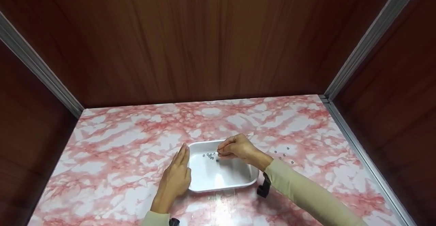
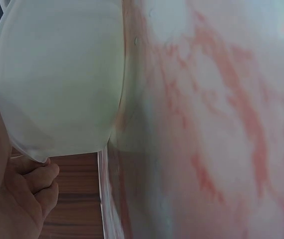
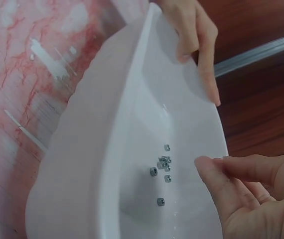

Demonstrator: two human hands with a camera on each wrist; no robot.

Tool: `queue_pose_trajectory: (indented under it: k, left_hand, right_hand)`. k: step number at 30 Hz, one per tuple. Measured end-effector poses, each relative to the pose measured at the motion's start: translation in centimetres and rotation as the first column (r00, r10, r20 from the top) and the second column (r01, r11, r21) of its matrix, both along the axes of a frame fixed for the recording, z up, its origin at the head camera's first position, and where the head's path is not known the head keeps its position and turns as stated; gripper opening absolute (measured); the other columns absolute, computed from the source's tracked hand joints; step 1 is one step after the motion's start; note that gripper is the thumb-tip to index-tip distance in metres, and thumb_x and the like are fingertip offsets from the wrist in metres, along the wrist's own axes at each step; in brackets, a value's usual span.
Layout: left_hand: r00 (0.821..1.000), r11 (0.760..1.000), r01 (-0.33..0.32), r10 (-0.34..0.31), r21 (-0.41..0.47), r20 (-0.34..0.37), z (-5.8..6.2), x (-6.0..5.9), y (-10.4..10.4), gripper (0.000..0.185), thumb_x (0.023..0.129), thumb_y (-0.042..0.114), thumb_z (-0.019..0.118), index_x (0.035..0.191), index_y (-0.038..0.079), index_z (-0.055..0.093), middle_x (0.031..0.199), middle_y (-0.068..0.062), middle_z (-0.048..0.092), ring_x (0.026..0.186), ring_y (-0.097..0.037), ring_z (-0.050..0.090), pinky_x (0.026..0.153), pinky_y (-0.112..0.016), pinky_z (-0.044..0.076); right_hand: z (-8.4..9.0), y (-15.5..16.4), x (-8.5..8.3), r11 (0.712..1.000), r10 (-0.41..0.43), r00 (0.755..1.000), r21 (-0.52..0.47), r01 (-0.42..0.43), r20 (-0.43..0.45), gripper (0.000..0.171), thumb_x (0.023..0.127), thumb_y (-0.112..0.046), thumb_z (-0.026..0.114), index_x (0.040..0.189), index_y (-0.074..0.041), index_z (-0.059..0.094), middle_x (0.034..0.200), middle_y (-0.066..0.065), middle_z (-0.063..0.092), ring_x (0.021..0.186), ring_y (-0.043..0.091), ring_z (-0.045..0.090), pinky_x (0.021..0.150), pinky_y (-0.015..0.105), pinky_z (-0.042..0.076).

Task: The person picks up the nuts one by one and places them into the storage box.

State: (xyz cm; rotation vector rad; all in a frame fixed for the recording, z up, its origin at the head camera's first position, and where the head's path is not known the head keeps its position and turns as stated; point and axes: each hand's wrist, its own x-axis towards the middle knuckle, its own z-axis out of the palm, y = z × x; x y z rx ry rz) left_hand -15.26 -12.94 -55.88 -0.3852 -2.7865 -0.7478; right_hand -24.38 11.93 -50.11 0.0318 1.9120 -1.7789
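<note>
Touching one white tray (image 1: pixel 221 188) at left, your left hand (image 1: pixel 175 175) lies straight-fingered; your right hand (image 1: pixel 240 147), fingertips together, hold unclear, hovers near roughly eight nuts (image 3: pixel 153 172) inside; five more lie outside, right.

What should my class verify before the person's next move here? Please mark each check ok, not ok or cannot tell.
1. White tray upright on the table: ok, open side up.
2. Left hand on the tray: ok, touching its left side.
3. Right hand over the tray: ok.
4. Right fingertips free of nuts: cannot tell; they meet, and no nut shows between them, but one could be hidden.
5. All loose nuts inside: not ok; five lie on the table, right of the tray.
6. Exact count of nuts inside: cannot tell; some overlap.
</note>
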Motion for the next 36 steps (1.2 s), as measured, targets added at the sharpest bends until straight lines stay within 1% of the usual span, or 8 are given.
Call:
queue_pose_trajectory:
  k: [3, 8, 14, 20, 23, 28, 32, 36]
  left_hand:
    - [1.0, 1.0, 0.001, -0.001, 0.003, -0.009, -0.1, 0.0, 0.0, 0.06, 0.102, 0.009, 0.055, 0.156, -0.01, 0.04, 0.169, -0.025, 0.035, 0.154, -0.042, 0.041, 0.127, -0.052, 0.036]
    - [1.0, 1.0, 0.021, -0.02, 0.023, -0.009, -0.2, 0.1, 0.0, 0.059, 0.102, 0.007, 0.051, 0.156, -0.012, 0.038, 0.169, -0.027, 0.034, 0.153, -0.045, 0.041, 0.126, -0.054, 0.035]
    - [1.0, 1.0, 0.012, -0.012, 0.017, -0.007, -0.2, 0.2, -0.1, 0.059, 0.102, 0.007, 0.051, 0.156, -0.01, 0.039, 0.169, -0.024, 0.034, 0.151, -0.046, 0.044, 0.123, -0.055, 0.04]
    - [1.0, 1.0, 0.011, -0.011, 0.023, 0.005, -0.1, 0.2, -0.1, 0.059, 0.103, 0.01, 0.051, 0.158, -0.008, 0.038, 0.17, -0.023, 0.033, 0.152, -0.045, 0.042, 0.124, -0.054, 0.039]
    - [1.0, 1.0, 0.013, -0.013, 0.023, 0.0, -0.1, 0.2, -0.1, 0.06, 0.102, 0.009, 0.053, 0.157, -0.009, 0.038, 0.17, -0.024, 0.034, 0.153, -0.044, 0.042, 0.126, -0.053, 0.037]
    - [1.0, 1.0, 0.009, -0.009, 0.014, -0.01, -0.1, 0.2, -0.2, 0.061, 0.101, 0.008, 0.055, 0.157, -0.009, 0.039, 0.169, -0.024, 0.035, 0.152, -0.044, 0.043, 0.126, -0.052, 0.037]
    - [1.0, 1.0, 0.009, -0.009, 0.008, -0.011, -0.2, 0.1, -0.2, 0.061, 0.101, 0.008, 0.055, 0.157, -0.009, 0.038, 0.169, -0.024, 0.035, 0.152, -0.044, 0.044, 0.126, -0.052, 0.037]
    - [1.0, 0.999, 0.022, -0.022, 0.028, -0.003, -0.2, 0.0, -0.1, 0.06, 0.102, 0.007, 0.053, 0.157, -0.011, 0.037, 0.169, -0.025, 0.034, 0.152, -0.045, 0.042, 0.125, -0.053, 0.037]
  right_hand:
    - [0.3, 0.3, 0.1, 1.0, 0.008, 1.0, 0.006, -0.008, -0.008, 0.027, 0.09, 0.009, 0.07, 0.115, 0.019, 0.068, 0.109, 0.031, 0.077, 0.083, 0.021, 0.08, 0.087, 0.037, 0.067]
    - [0.7, 1.0, 0.4, 0.998, 0.029, 0.998, 0.056, -0.026, -0.054, 0.017, 0.092, 0.004, 0.071, 0.106, 0.012, 0.072, 0.104, 0.026, 0.079, 0.086, 0.024, 0.081, 0.088, 0.043, 0.066]
    - [1.3, 2.1, 1.0, 0.993, 0.057, 0.992, 0.105, -0.045, -0.114, 0.014, 0.095, 0.002, 0.067, 0.107, 0.007, 0.072, 0.109, 0.028, 0.077, 0.094, 0.031, 0.081, 0.095, 0.052, 0.064]
    - [1.9, 3.3, 1.7, 0.989, 0.08, 0.968, 0.142, -0.047, -0.236, 0.023, 0.094, 0.0, 0.07, 0.114, 0.01, 0.071, 0.109, 0.024, 0.077, 0.089, 0.019, 0.078, 0.089, 0.039, 0.066]
    - [2.1, 4.0, 2.1, 0.979, 0.104, 0.934, 0.198, -0.037, -0.341, 0.023, 0.094, -0.003, 0.071, 0.114, 0.008, 0.073, 0.107, 0.019, 0.079, 0.09, 0.016, 0.077, 0.085, 0.03, 0.065]
    - [2.2, 5.2, 3.1, 0.951, 0.163, 0.85, 0.31, 0.0, -0.501, 0.023, 0.093, -0.014, 0.077, 0.11, 0.001, 0.077, 0.106, 0.016, 0.08, 0.095, 0.021, 0.078, 0.088, 0.026, 0.063]
    - [1.9, 6.3, 3.9, 0.933, 0.176, 0.787, 0.354, 0.058, -0.592, 0.024, 0.094, -0.016, 0.078, 0.112, 0.0, 0.078, 0.11, 0.016, 0.079, 0.102, 0.03, 0.079, 0.094, 0.036, 0.064]
    - [1.5, 7.8, 4.3, 0.897, 0.2, 0.693, 0.414, 0.154, -0.692, 0.024, 0.093, -0.014, 0.078, 0.114, -0.001, 0.078, 0.114, 0.017, 0.079, 0.107, 0.035, 0.078, 0.094, 0.048, 0.064]
